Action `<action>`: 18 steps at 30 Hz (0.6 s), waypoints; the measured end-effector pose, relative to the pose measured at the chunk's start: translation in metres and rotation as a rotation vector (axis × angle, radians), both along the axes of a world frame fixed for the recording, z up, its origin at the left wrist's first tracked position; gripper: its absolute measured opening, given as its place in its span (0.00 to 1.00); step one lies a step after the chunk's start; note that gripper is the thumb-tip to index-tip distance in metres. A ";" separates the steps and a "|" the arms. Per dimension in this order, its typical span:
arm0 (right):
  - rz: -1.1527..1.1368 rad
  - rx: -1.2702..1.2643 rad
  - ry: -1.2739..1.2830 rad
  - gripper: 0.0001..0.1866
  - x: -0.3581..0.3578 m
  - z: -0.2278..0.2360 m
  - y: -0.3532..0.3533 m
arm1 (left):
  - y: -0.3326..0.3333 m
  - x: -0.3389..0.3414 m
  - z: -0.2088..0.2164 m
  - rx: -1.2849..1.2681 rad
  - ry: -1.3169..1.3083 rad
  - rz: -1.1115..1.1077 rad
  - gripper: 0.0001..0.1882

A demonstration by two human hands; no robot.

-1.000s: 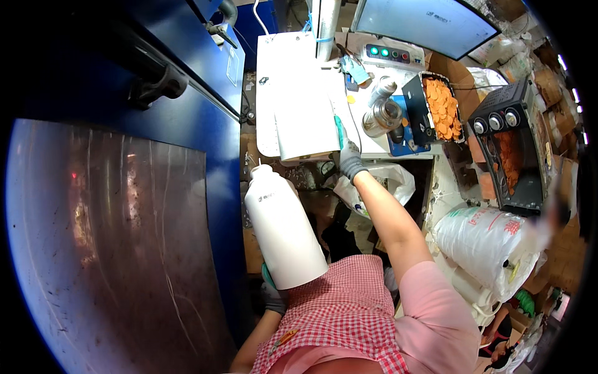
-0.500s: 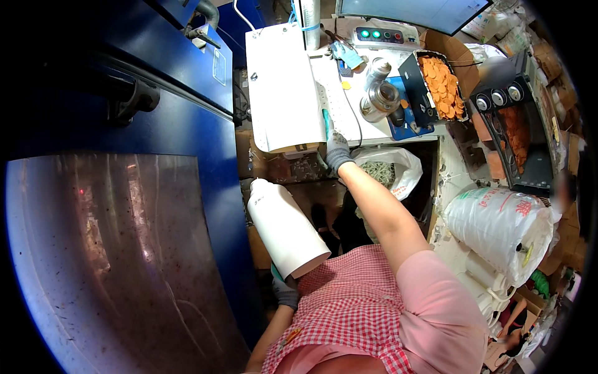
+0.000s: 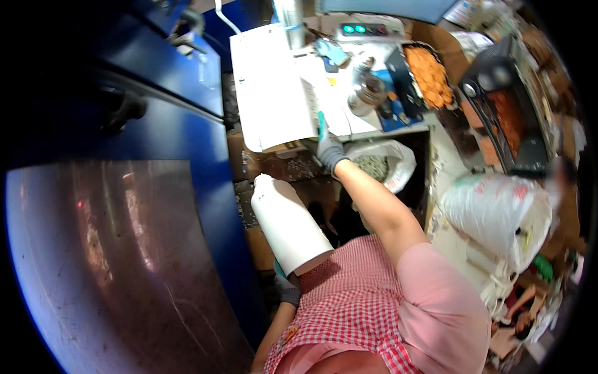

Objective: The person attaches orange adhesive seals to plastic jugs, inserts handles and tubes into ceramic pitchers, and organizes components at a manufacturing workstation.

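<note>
A white sheet [image 3: 288,227], bent into a half-tube, slants down toward my apron. At its lower end my left hand [image 3: 288,290], in a grey and teal glove, grips the edge; part of the fingers is hidden behind the sheet. My right arm reaches out to the worktable, where flat white sheets [image 3: 271,93] lie and overhang the front edge. Beside their right front corner is my right hand [image 3: 329,148], gloved the same way. Its teal fingers look stretched along the sheets' edge, though blur softens them.
To the left stands a blue machine [image 3: 208,181] with a shiny metal panel [image 3: 118,249]. On the table are glass jars [image 3: 366,93], a box of orange discs [image 3: 430,75] and a button panel [image 3: 370,30]. Below hangs a white bag [image 3: 398,165] of scraps; a plastic-wrapped roll [image 3: 492,209] lies right.
The view has shifted and blurred, so the table and its things sit farther left and higher. My left hand keeps the bent sheet; my right hand stays by the sheets' corner.
</note>
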State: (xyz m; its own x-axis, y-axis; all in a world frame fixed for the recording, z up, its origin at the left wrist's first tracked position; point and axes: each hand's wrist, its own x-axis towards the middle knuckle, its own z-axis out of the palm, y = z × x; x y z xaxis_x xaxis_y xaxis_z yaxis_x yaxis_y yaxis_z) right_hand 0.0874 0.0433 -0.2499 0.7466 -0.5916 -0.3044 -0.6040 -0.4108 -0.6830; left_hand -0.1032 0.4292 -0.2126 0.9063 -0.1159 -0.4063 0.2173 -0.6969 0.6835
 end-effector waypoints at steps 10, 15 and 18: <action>-0.512 1.398 -0.405 0.49 -0.245 0.087 0.007 | -0.095 0.060 0.032 -0.550 0.541 -0.906 0.39; -0.021 0.856 -0.349 0.56 -0.326 0.185 -0.055 | -0.273 0.115 0.135 -1.166 0.806 -0.832 0.39; 0.067 0.599 -0.345 0.63 -0.347 0.185 -0.043 | -0.314 0.125 0.095 -0.966 0.903 -0.599 0.33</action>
State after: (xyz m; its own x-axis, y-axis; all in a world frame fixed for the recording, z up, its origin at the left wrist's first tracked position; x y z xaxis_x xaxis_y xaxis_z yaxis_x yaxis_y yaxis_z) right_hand -0.2596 0.0003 -0.0653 0.8885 -0.3447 -0.3030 -0.2983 0.0680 -0.9520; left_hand 0.0215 0.1156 -0.1172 0.1069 -0.9317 -0.3471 0.6666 -0.1919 0.7203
